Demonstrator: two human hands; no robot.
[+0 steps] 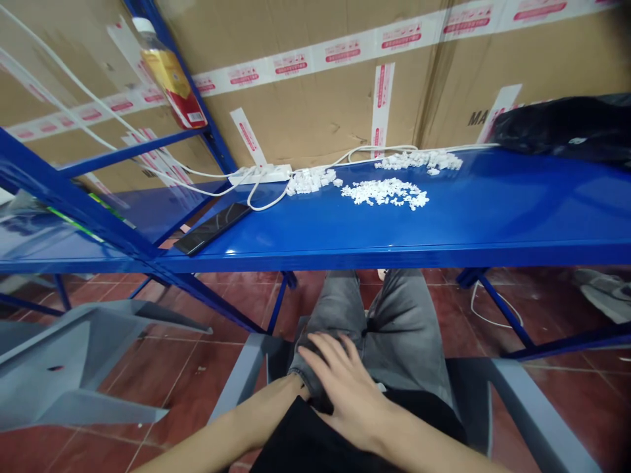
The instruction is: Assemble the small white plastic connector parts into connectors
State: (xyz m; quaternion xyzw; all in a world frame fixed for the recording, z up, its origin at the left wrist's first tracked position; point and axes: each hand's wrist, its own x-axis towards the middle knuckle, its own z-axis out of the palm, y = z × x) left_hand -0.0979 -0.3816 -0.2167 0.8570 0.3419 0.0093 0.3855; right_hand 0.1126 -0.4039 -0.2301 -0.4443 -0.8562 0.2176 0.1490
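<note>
My right hand (348, 387) lies over my left thigh near my lap, palm down, with its fingers stretched out and slightly apart. Nothing is held in it. My left forearm (251, 417) comes in from the lower left and ends at the thigh. Beyond the wrist, my left hand is hidden, so its fingers do not show. Grey jeans (404, 322) cover the legs under both arms. On the blue shelf (305, 233) in front, out of touch of either hand, lie three piles of small white plastic pieces: a left pile (310, 181), a front pile (387, 192) and a back pile (419, 160).
A black phone (214, 228) rests at the shelf's left end, beside a white power strip (261, 173) with cables. A drink bottle (170, 75) stands near the blue upright. Taped cartons (305, 112) line the back. A black bag (566, 128) lies right; a grey chair (69, 361) stands left.
</note>
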